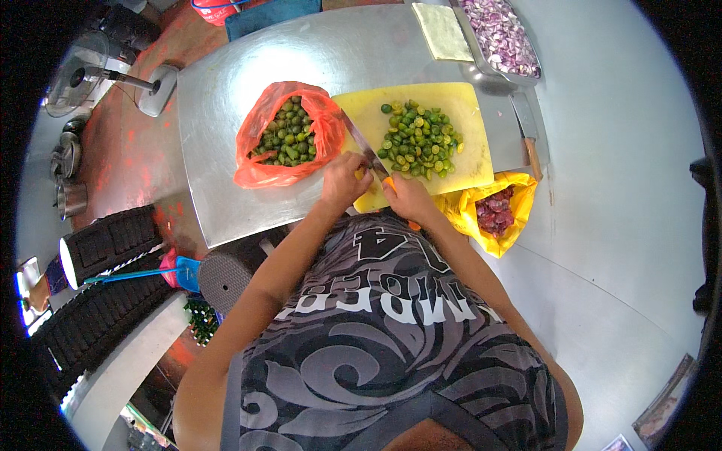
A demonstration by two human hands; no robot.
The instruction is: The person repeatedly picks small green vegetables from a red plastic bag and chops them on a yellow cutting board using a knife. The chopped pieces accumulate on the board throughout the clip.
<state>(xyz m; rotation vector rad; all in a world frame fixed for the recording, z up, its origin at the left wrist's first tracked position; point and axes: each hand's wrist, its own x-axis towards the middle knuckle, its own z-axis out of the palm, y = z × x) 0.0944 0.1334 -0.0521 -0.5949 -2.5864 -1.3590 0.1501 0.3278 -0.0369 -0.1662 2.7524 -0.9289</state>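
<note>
My right hand (411, 198) is closed round the orange handle of a knife (362, 146), whose blade points away and to the left over the near-left part of a yellow cutting board (472, 113). Close beside the blade, my left hand (346, 180) has its fingers pinched together; whatever they hold is hidden. A pile of cut small green limes (421, 139) covers the middle of the board. To its left, an orange-red plastic bag (250, 159) lies open, full of whole small limes (287, 135).
On the metal table (214, 199), a tray of chopped red onions (502, 37) stands far right beside a folded pale cloth (442, 31). A wooden-handled knife (532, 154) lies right of the board, near a yellow bag (519, 225) of dark red pieces.
</note>
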